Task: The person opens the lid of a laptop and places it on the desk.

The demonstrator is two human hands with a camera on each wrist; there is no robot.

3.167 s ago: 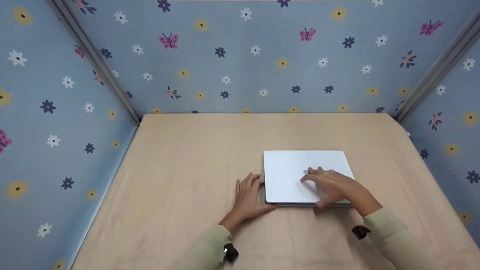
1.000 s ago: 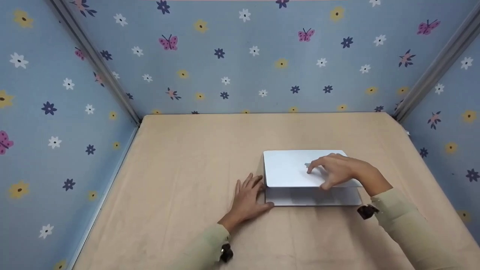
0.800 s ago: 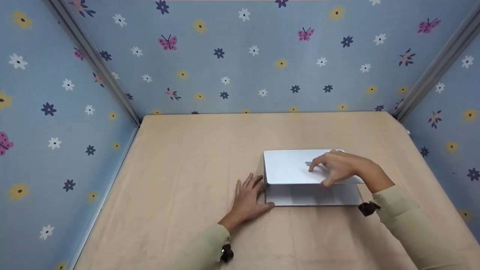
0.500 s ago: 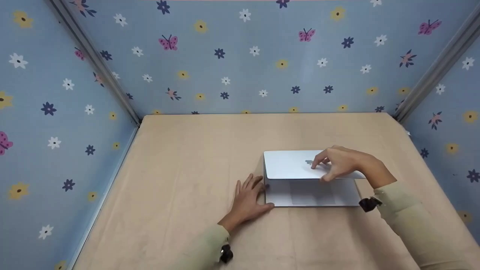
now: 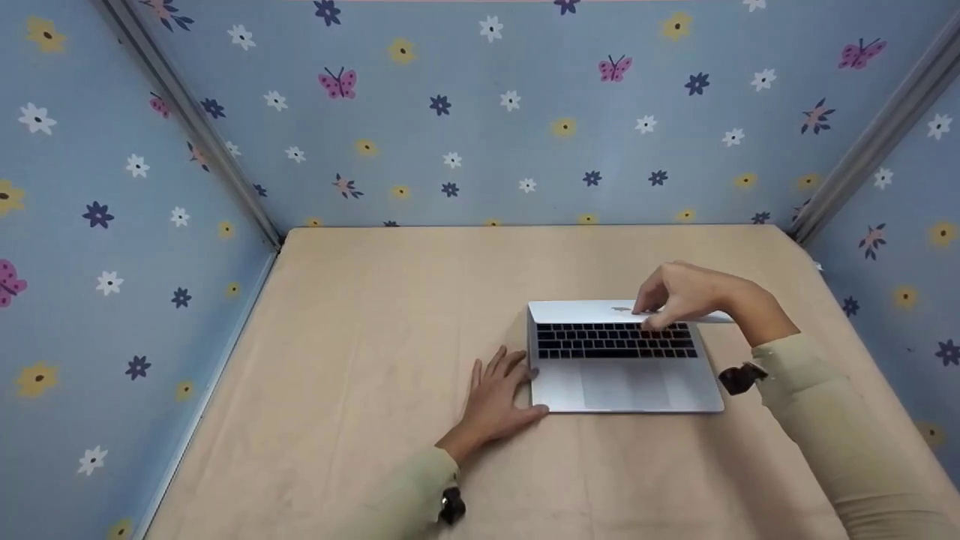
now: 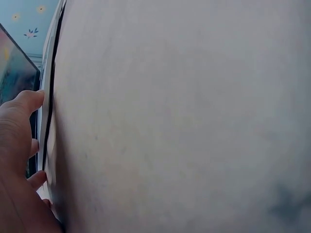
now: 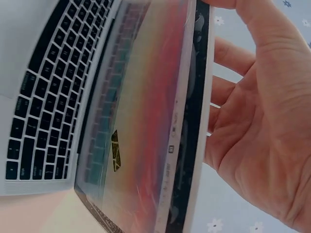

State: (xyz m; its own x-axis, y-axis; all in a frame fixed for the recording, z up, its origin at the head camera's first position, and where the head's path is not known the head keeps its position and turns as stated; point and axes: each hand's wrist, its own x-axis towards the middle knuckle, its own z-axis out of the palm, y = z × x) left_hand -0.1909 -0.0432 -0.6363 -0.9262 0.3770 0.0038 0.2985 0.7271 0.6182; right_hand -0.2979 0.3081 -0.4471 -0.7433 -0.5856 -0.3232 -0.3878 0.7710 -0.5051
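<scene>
A silver laptop (image 5: 555, 386) lies on the table, its lid (image 5: 574, 310) raised roughly upright over the black keyboard (image 5: 585, 341). My right hand (image 5: 690, 292) pinches the lid's upper edge, thumb in front and fingers behind it. In the right wrist view the lit screen (image 7: 146, 121) shows red and yellow colours. My left hand (image 5: 495, 401) rests at the laptop's left side, fingers spread, with the thumb at the front corner. From the left wrist, that hand's thumb and fingertips touch the base's thin edge (image 6: 47, 111).
Beige cloth (image 5: 375, 337) covers the table. Blue walls (image 5: 510, 135) with flowers and butterflies stand behind and at both sides, joined by grey metal posts (image 5: 187, 120). A dark wrist camera (image 5: 742, 378) sits by the right sleeve.
The lid has swung up and back from lying shut on the base, baring the keyboard. My right hand has moved away from me with it. My left hand stays at the laptop's side.
</scene>
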